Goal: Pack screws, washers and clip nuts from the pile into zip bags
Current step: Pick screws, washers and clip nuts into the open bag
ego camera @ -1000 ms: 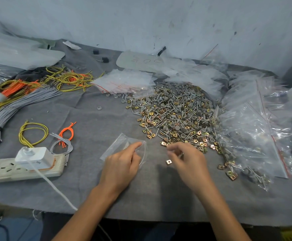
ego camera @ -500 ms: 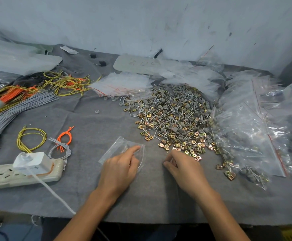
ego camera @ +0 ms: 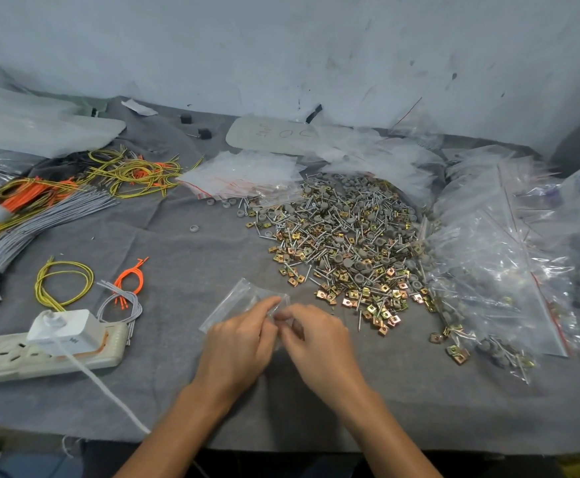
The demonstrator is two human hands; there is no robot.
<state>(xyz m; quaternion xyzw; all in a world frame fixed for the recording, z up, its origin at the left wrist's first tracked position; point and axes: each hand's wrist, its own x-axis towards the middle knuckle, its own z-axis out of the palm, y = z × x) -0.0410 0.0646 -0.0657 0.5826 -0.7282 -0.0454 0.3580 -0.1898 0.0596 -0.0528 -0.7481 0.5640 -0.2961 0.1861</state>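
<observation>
A small clear zip bag lies on the grey cloth in front of me. My left hand pinches the bag at its mouth. My right hand meets it there with fingertips pinched together; the clip nut they took off the cloth is hidden between them. The pile of screws, grey washers and brass clip nuts spreads just right of and beyond my hands.
Filled zip bags heap up at the right. A stack of empty bags lies behind the pile. A power strip with a white plug and loose wire loops sit at the left, with wire bundles beyond.
My right hand came down on the single clip nut near the pile, then moved left to the bag's mouth. That nut is gone from the cloth. My left hand kept hold of the bag.
</observation>
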